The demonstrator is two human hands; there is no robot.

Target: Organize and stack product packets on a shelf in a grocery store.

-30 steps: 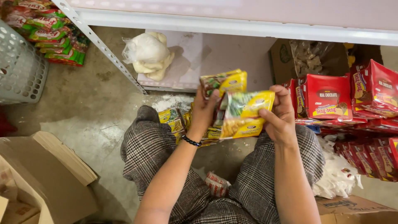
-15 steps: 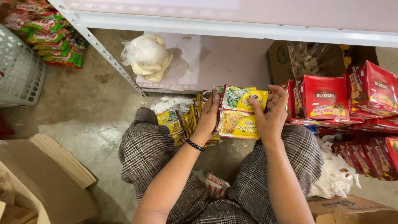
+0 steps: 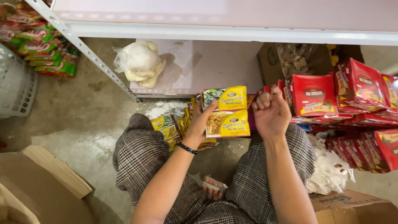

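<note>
Left hand (image 3: 200,124): grasping a strip of yellow sachets (image 3: 227,111), held upright above the lap. Right hand (image 3: 271,112): clenched loosely just beside the strip's right edge (whether it pinches anything cannot be told). More yellow sachets (image 3: 172,126) piled on the floor by the left knee. Red packets (image 3: 331,97) stacked to the right. White plastic bag (image 3: 140,63) under the white shelf (image 3: 232,32). Cardboard box (image 3: 37,191) lower left.

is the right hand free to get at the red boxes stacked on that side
Probably yes. The right hand is raised and loosely closed on nothing visible, and the red boxes sit just beside it with nothing between; the left hand holds the yellow sachets.
</note>
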